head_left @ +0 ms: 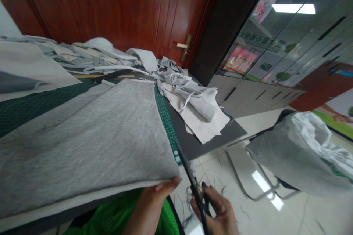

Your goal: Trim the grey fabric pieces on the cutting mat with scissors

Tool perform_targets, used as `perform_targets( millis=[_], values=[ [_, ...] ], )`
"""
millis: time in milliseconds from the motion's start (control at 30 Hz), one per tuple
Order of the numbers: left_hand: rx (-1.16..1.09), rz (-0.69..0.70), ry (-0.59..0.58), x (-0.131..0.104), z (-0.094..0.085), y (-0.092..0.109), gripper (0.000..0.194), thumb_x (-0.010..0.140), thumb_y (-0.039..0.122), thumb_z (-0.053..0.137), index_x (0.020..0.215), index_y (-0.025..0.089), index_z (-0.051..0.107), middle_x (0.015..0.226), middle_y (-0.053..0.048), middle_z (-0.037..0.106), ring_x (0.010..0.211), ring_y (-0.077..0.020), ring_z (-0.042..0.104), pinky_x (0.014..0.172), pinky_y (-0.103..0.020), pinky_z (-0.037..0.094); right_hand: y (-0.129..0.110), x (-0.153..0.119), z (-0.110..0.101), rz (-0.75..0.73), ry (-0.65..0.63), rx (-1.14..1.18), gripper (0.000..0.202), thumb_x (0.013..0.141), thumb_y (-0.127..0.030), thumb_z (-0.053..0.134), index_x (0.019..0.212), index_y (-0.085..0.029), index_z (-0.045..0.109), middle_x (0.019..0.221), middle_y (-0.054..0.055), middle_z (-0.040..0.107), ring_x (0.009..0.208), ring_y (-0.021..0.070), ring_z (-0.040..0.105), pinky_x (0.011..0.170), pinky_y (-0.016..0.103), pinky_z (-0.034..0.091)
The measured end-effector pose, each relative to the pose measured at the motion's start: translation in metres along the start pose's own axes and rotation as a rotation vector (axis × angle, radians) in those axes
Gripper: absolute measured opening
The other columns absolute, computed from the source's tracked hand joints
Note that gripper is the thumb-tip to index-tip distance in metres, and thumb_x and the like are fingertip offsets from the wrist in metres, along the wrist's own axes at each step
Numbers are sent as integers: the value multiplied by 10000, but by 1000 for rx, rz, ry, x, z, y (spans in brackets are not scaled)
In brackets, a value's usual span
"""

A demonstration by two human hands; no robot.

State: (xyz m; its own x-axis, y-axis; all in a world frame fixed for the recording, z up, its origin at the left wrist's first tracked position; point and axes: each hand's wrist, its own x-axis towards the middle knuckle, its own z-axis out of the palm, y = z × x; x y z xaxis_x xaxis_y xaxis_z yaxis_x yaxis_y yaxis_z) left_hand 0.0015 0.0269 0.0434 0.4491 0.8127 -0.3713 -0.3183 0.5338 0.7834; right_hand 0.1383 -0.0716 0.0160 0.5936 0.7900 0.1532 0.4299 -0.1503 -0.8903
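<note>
A large piece of light grey fabric (110,132) lies over a green cutting mat (167,117) on the dark table. My left hand (154,200) pinches the fabric's near right corner, with the thumb on top. Just right of that corner, my right hand (220,213) is closed around the handles of a pair of scissors (190,176). The dark blades point up and away from me, beside the fabric's right edge and apart from it. Motion blurs the scissors slightly.
Fabric scraps (107,53) are heaped along the table's back, with more cut pieces (204,117) at the right corner. A stuffed white sack (298,150) rests on a metal-framed chair. Trimmings litter the tiled floor (242,176). Behind stand a wooden door (110,7) and a glossy cabinet (264,44).
</note>
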Motion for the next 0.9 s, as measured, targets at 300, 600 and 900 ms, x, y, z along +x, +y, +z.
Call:
perform_targets(
  millis=[300, 600, 900],
  values=[
    [-64, 12, -60, 13, 25, 19, 292, 501, 401, 892, 671, 193, 779, 865, -49, 786, 1009, -300, 657, 1062, -409, 398, -8, -13, -11, 30, 157, -30, 212, 750, -419, 668, 764, -234, 770, 742, 41, 714, 720, 229, 644, 709, 315, 484],
    [-71, 120, -124, 33, 27, 26, 430, 514, 377, 901, 891, 194, 802, 966, -44, 787, 1041, -288, 660, 1041, -388, 425, 18, -12, -17, 6, 216, -81, 217, 700, -388, 687, 599, -218, 598, 656, -9, 537, 678, 180, 530, 702, 295, 429],
    [11, 100, -107, 37, 18, 22, 275, 575, 383, 887, 766, 202, 807, 897, -32, 797, 977, -275, 689, 1013, -379, 465, 50, -31, -13, -51, 231, 4, 355, 758, -436, 734, 1033, -225, 659, 863, 70, 649, 849, 257, 618, 755, 329, 496]
  ],
)
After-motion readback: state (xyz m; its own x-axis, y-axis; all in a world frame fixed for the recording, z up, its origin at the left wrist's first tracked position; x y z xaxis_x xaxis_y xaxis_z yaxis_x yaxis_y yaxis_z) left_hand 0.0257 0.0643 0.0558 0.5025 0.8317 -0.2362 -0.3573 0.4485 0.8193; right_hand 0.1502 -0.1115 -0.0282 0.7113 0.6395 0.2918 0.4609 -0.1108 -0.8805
